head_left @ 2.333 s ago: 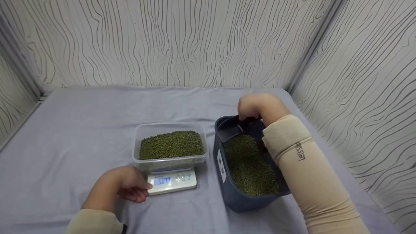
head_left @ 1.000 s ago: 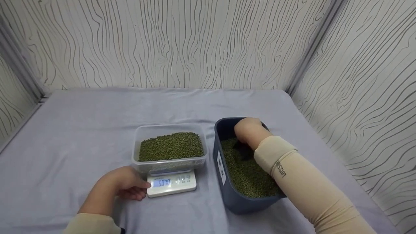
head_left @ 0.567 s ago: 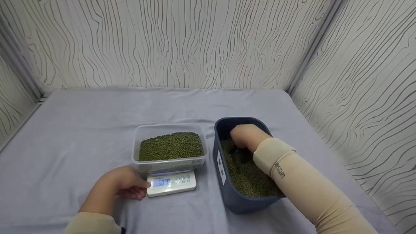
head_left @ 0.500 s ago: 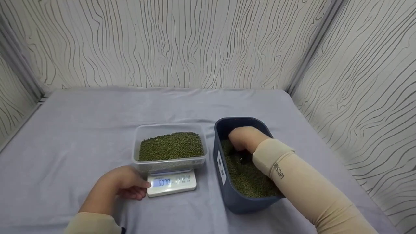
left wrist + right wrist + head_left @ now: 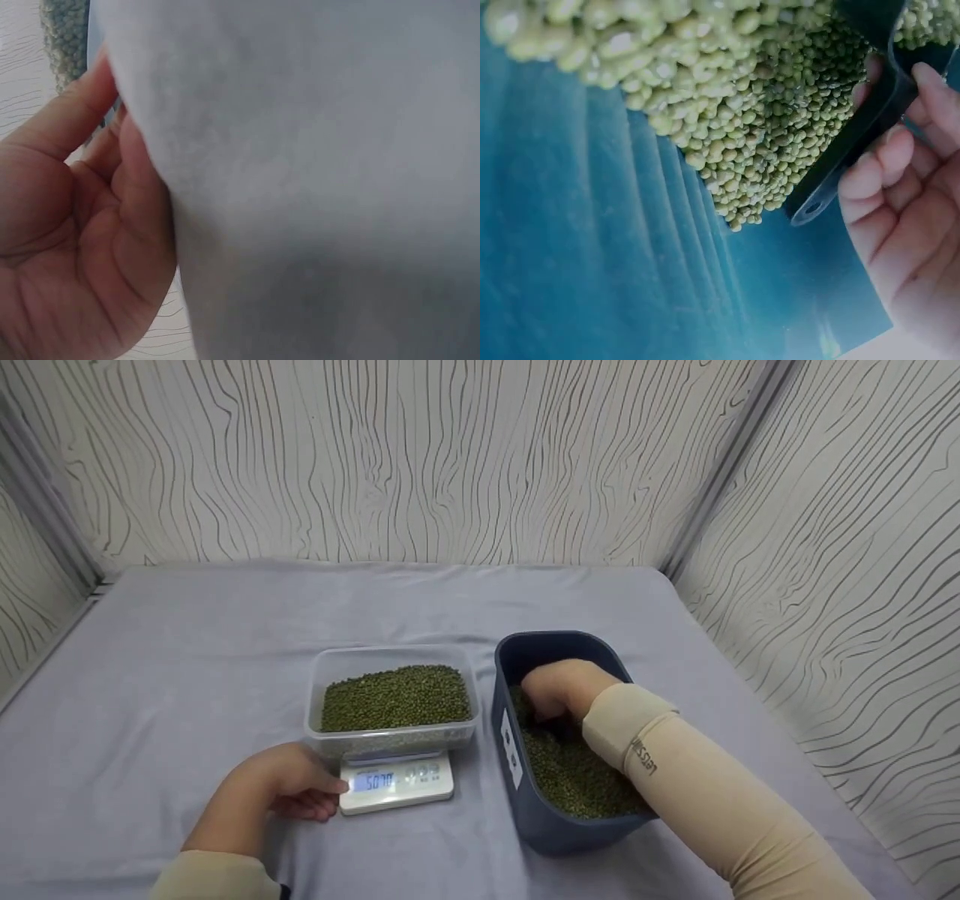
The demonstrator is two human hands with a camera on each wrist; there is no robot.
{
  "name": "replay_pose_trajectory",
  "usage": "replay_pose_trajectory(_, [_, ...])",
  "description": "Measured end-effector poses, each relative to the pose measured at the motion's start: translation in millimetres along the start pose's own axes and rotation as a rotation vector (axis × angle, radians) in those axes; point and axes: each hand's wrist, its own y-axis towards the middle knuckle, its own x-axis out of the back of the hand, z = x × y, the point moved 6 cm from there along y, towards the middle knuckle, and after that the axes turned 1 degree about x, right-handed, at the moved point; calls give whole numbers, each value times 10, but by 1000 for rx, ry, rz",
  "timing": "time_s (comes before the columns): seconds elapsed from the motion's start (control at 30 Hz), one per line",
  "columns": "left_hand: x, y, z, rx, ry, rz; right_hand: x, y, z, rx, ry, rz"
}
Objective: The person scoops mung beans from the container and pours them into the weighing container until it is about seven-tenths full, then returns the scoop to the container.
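My right hand [image 5: 564, 688] is down inside the dark blue bin [image 5: 525, 829], gripping the handle of a black scoop [image 5: 847, 142]. In the right wrist view fingers and thumb close round that handle, and the scoop's front lies among the green mung beans [image 5: 780, 112]. My left hand [image 5: 292, 780] rests on the cloth by the kitchen scale [image 5: 435, 787], its thumb touching the left edge, the other fingers loosely bent beside it. On the scale stands a clear plastic container [image 5: 319, 682] part filled with mung beans [image 5: 397, 697]. The display [image 5: 373, 781] reads 507.0.
A pale grey cloth [image 5: 225, 622] covers the table. The bin stands just right of the container, with a white label [image 5: 511, 750] on its left side. Wood-patterned panels [image 5: 375, 457] rise behind and to the right.
My right hand has gone from above the bin's far rim down into it with the scoop, then edged left and nearer. The left hand and the scale reading are unchanged.
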Motion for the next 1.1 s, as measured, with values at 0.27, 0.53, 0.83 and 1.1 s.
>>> replay_pose_trajectory(0.27, [-10,-18,-18,-5,20,3,-36,-61,-2,-17,75,67])
replay_pose_trajectory(0.53, [-10,6,3,-4,20,5,-48,-148,-62,16,102,142])
replay_pose_trajectory(0.83, [-15,5,2,4,14,3,-26,-223,-114,117,255,134])
replay_pose_trajectory(1.1, [-11,0,2,-3,13,-9,40,-334,-191,139,351,131])
